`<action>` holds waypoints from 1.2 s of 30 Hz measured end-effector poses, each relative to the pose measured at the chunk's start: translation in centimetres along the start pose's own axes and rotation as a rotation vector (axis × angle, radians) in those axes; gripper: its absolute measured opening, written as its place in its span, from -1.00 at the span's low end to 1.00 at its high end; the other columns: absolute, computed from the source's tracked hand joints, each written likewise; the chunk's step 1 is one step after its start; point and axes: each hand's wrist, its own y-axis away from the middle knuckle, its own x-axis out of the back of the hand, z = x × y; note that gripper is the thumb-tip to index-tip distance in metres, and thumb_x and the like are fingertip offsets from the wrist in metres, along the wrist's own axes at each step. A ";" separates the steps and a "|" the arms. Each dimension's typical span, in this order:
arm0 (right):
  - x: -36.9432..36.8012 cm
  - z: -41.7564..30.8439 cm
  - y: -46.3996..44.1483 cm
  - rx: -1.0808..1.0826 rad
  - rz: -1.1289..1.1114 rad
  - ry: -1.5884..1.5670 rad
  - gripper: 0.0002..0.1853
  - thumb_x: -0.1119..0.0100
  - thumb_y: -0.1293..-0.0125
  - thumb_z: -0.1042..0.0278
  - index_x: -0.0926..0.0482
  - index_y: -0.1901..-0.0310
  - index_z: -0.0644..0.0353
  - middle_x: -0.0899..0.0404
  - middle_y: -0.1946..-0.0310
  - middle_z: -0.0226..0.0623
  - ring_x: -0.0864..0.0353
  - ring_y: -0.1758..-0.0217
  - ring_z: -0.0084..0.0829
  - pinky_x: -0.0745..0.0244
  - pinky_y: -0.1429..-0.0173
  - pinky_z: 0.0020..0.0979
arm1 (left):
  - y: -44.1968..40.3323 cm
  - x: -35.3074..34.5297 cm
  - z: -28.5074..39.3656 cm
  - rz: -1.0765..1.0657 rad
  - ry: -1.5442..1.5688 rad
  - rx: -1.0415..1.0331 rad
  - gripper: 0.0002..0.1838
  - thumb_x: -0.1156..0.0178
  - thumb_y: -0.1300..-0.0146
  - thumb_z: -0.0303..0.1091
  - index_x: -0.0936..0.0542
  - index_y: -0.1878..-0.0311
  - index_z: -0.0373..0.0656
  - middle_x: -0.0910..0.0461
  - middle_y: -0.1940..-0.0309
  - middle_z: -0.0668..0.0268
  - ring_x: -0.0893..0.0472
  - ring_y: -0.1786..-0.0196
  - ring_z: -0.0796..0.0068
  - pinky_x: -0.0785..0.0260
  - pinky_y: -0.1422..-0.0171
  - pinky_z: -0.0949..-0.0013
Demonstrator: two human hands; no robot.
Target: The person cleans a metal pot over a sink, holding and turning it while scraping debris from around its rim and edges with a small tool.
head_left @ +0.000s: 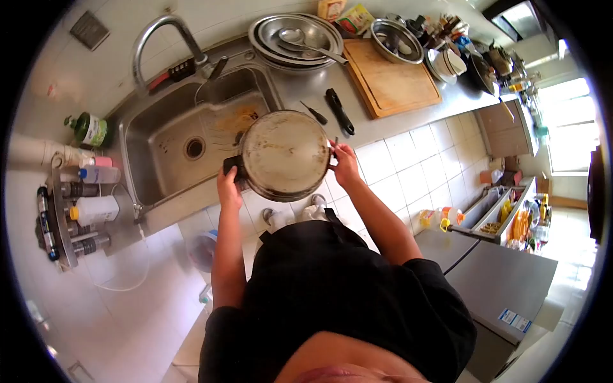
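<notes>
Between my two hands is a round metal pot (286, 153), held up in front of the sink's near right edge. Its wide, stained, scratched flat face, seemingly the underside, is turned toward me. My left hand (228, 185) grips the black side handle at the pot's left. On the opposite side, my right hand (345, 165) is closed around the other handle, which the fingers partly cover. Just beyond the pot, a small screwdriver-like tool (313, 113) and a black handle-shaped object (339, 112) lie on the steel counter.
The sink (166, 169) has a tall curved faucet (167, 25). Stacked metal bowls (262, 48) with a ladle (306, 45) stand behind. A wooden cutting board (396, 86) and a metal basin (397, 41) sit to the right. Bottles fill a rack (64, 223) at left.
</notes>
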 end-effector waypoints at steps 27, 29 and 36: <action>1.8 -1.4 -3.1 0.003 -0.307 0.050 -0.97 -0.05 -0.32 0.46 -0.44 0.29 0.11 -0.46 -0.04 -0.36 -0.41 0.06 -0.51 -0.32 0.03 -0.42 | -2.0 -4.2 -2.3 0.377 -1.587 -0.586 -0.17 -0.14 -0.16 0.17 -0.18 -0.40 -0.10 -0.17 -0.36 -0.01 -0.15 -0.40 0.02 -0.01 -0.37 -0.07; 1.8 -1.8 -3.2 0.191 -0.302 0.341 -0.99 -0.09 -0.27 0.50 -0.47 0.30 0.18 -0.51 0.07 -0.27 -0.47 0.18 -0.43 -0.35 0.11 -0.46 | -1.0 -7.8 -1.6 0.118 -1.637 -0.869 -0.15 -0.15 -0.14 0.21 -0.16 -0.42 0.00 -0.11 -0.39 0.00 -0.07 -0.44 -0.04 0.07 -0.37 -0.21; -0.2 -5.2 -4.7 0.702 -0.355 0.851 -0.93 -0.12 -0.15 0.53 -0.55 0.31 0.22 -0.54 0.35 -0.10 -0.55 0.30 -0.05 -0.47 0.25 -0.22 | -1.5 -12.8 -3.7 -0.046 -1.952 -0.444 -0.06 -0.08 0.01 0.48 -0.05 -0.44 0.44 0.22 -0.51 0.22 0.23 -0.46 -0.30 0.29 -0.25 -0.58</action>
